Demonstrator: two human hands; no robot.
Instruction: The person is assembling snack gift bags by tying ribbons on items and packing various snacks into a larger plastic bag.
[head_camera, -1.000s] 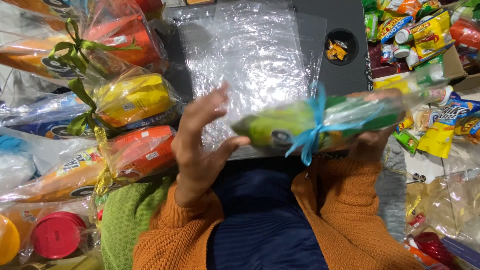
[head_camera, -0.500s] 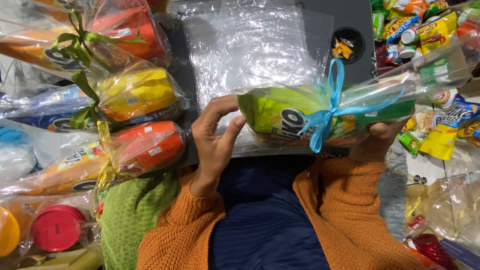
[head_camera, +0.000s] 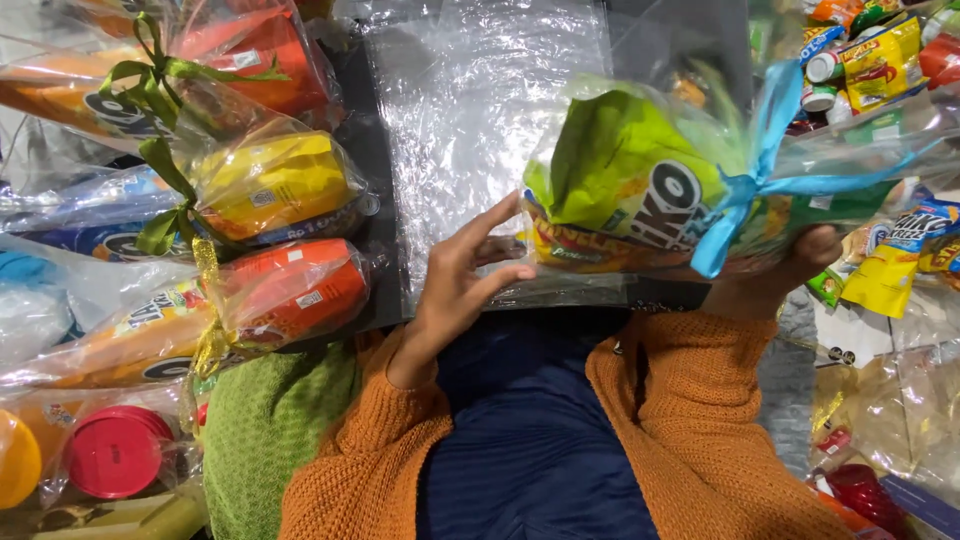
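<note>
My right hand (head_camera: 792, 268) grips a cellophane-wrapped snack bundle (head_camera: 640, 190) from below. The bundle holds green and yellow snack bags and is tied with a light blue ribbon (head_camera: 755, 175). It is lifted close to the camera, over the dark table. My left hand (head_camera: 460, 285) is beside the bundle's left end, fingers spread, fingertips just touching or nearly touching the wrap. A clear cellophane sheet (head_camera: 470, 110) lies flat on the table (head_camera: 370, 190) behind the bundle. Both arms wear orange knitted sleeves.
Several finished wrapped bundles with green and gold ribbons lie stacked at left (head_camera: 260, 185). Loose snack packets (head_camera: 880, 60) fill the right side. A red lid (head_camera: 115, 450) and a green knitted cloth (head_camera: 270, 430) sit at lower left.
The bundle has risen and come closer to the camera, tilted up at its right end. My left hand has loosened from the bundle's left end and opened its fingers.
</note>
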